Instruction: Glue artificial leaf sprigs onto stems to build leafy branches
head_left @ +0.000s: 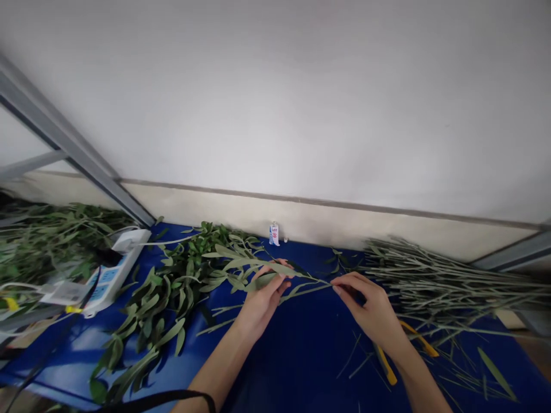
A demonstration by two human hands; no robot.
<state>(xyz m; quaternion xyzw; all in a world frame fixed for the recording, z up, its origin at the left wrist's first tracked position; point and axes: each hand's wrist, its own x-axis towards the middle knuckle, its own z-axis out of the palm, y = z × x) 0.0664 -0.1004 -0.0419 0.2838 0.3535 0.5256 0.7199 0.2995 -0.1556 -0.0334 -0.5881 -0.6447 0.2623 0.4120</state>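
Note:
A leafy sprig [241,264] with long grey-green leaves stretches between my two hands over the blue tabletop. My left hand [262,295] is closed around its leaves, fingers partly hidden behind them. At the stem's thin end my right hand [361,298] pinches with thumb and forefinger. Left of my hands lies a heap of leafy cuttings [172,292]. To the right is a pile of bare stems [430,281]. Scissors with yellow handles [385,365] lie under my right wrist, their blades hidden.
A white power strip [116,272] with plugs and cables lies at the left, beside more greenery [64,235]. Against the wall [301,221] stands a small white tube [274,234]. Stem scraps [361,364] are scattered at the right on the blue tabletop [297,367].

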